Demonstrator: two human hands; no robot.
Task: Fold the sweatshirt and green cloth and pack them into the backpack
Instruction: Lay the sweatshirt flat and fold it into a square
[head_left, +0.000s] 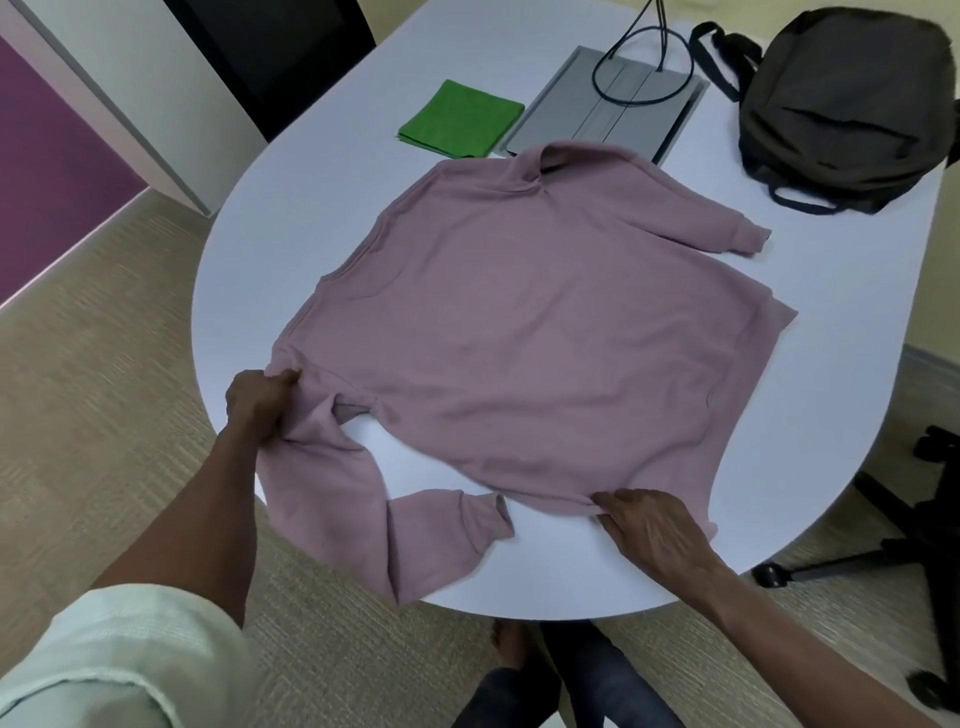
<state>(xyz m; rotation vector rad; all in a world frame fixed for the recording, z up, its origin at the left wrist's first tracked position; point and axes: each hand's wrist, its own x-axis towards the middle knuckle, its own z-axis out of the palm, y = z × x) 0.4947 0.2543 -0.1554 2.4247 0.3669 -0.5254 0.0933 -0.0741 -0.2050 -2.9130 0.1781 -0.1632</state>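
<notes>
Two hands work the pink sweatshirt (509, 332), spread flat on the white table (322, 171): our left hand (260, 402) pinches the sleeve seam, our right hand (649, 525) pinches the hem. Folding has only begun; next, that side folds inward while the green cloth (460, 118) and backpack (852, 104) wait

A pale mint sleeve (98, 654), rolled above the elbow, lower left; dark blue jeans (597, 680) at bottom centre.

Cloth (460, 118) and backpack (852, 104) behind sweatshirt (519, 322)
</notes>
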